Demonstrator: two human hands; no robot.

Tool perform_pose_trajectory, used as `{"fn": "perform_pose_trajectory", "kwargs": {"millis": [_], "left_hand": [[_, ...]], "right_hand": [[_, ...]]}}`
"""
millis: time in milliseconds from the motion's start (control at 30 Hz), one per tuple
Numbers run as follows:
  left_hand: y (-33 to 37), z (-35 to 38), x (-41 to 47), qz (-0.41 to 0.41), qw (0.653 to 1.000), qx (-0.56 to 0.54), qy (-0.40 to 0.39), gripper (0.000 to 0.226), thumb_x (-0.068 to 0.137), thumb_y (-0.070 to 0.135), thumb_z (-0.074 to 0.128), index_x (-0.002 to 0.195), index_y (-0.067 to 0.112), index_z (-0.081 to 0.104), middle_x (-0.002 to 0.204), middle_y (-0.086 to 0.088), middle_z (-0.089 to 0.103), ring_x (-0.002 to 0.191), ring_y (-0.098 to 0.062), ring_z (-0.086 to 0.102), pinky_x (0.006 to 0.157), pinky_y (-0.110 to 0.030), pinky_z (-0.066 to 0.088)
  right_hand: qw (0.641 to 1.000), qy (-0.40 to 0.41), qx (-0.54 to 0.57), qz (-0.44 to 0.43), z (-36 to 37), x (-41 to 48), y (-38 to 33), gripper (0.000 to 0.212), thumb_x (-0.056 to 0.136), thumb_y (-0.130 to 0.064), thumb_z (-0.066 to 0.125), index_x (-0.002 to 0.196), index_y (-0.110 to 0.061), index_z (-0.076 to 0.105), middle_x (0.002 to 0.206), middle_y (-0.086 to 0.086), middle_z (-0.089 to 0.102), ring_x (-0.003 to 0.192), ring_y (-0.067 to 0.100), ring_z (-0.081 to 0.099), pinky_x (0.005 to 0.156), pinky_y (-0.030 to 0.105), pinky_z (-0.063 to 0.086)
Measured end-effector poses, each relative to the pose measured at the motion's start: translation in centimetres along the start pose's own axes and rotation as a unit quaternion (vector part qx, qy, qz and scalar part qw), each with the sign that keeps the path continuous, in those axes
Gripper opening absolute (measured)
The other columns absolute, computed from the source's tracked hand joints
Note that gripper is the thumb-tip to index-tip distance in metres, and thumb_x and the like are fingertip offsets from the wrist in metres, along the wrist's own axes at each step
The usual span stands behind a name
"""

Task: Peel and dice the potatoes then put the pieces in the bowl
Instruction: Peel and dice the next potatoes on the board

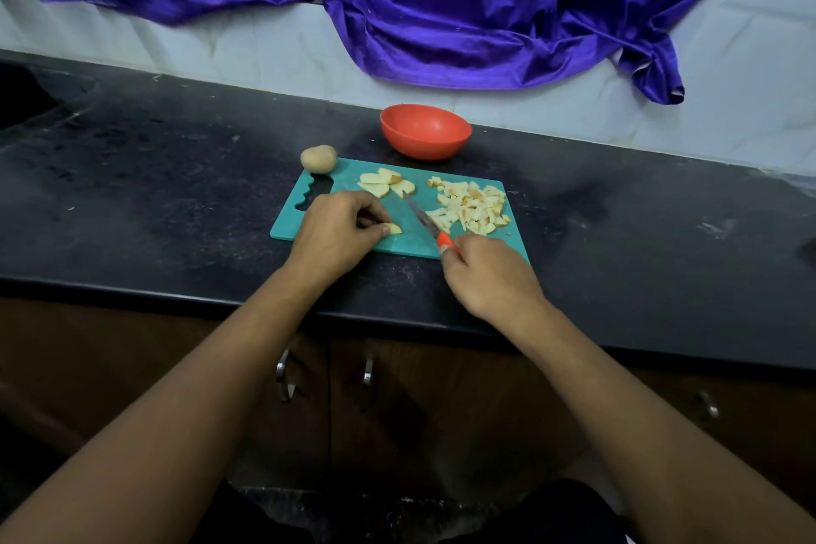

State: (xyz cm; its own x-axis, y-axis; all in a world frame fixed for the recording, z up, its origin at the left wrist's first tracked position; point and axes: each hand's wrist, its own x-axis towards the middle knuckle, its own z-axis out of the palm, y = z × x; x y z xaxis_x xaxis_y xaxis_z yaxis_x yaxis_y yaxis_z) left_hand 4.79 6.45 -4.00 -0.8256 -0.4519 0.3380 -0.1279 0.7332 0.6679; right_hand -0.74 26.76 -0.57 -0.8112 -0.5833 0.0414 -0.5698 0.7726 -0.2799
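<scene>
Progress at mid-task, read from left to right. One whole potato (318,158) lies on the counter (176,172), touching the far left corner of the board (410,241). It looks unpeeled and uncut.

The left hand (335,230) rests on the board with its fingers curled. Thumb and fingertips pinch a single slice (392,229) flat against the surface, ready for cutting. Beyond it, near the far edge, lies a small heap of slices (385,183) not yet diced.

The knife (424,216) runs slantwise across the middle of the board, its tip pointing away toward the heap, with the blade between the pinched slice and the dice. Behind the board, well apart from both hands, stands the bowl (425,141). As far as its interior shows at this angle, it holds nothing.

The dice (474,208) form a loose pile on the right part of the board. Brownish edges on some pieces may be skin, though the view is too coarse to settle this.

The right hand (490,274) is closed round the knife's red handle at the near right corner.

Judgement: one potato is largely diced. Its last slices, the second potato and the whole transfer to the bowl are left to do.
</scene>
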Motion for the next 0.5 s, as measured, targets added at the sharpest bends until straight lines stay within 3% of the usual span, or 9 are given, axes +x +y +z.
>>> {"fn": "perform_pose_trajectory", "kwargs": {"millis": [167,500], "left_hand": [[0.0,0.0,-0.1,-0.004,1.0,0.01,0.014,0.01,0.084,0.027,0.083,0.089,0.028,0.074,0.084,0.016,0.072,0.082,0.003,0.066,0.083,-0.028,0.059],[-0.1,0.2,0.0,-0.018,0.999,0.032,0.03,0.01,0.082,0.033,0.084,0.082,0.03,0.074,0.08,0.016,0.072,0.08,-0.003,0.067,0.081,-0.038,0.06]], "right_hand": [[0.999,-0.034,-0.018,0.007,-0.1,0.4,-2.8,0.035,0.108,-0.045,0.039,0.099,-0.02,0.062,0.087,-0.001,0.06,0.079,0.015,0.058,0.063,0.034,0.043],[0.994,-0.098,-0.032,0.048,-1.8,1.2,-5.7,0.03,0.105,-0.042,0.044,0.11,-0.017,0.059,0.094,0.002,0.059,0.086,0.023,0.063,0.081,0.044,0.058]]}}
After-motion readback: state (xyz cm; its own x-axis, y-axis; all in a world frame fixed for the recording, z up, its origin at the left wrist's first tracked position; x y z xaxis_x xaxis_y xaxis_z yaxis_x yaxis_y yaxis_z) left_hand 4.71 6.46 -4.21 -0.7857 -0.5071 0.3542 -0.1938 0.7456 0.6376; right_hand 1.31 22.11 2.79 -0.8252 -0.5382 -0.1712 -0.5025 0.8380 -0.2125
